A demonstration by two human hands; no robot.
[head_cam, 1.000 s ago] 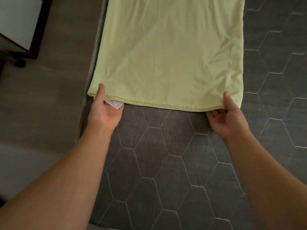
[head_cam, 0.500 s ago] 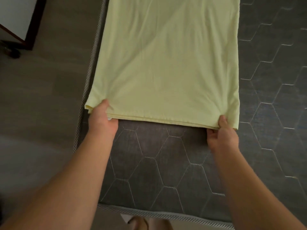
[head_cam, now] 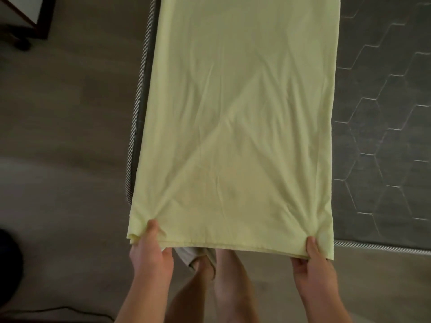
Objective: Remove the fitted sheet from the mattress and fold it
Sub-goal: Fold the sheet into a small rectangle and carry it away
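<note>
Two hands, left hand (head_cam: 150, 249) and right hand (head_cam: 312, 264), each grip one near corner of one sheet (head_cam: 242, 127).

A: What lies off the bed?
B: A grey-brown wood floor (head_cam: 70, 141), with a dark-framed piece of furniture (head_cam: 44, 22) at the top left corner.
A: Anything nearer?
B: A thin dark cable (head_cam: 58, 310) on the floor at bottom left, beside a blurred black shape (head_cam: 9, 264)

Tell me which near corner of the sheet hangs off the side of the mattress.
The corner in the left hand. It overhangs the mattress side, above the floor; the corner in the right hand sits at the foot edge of the sheet.
</note>
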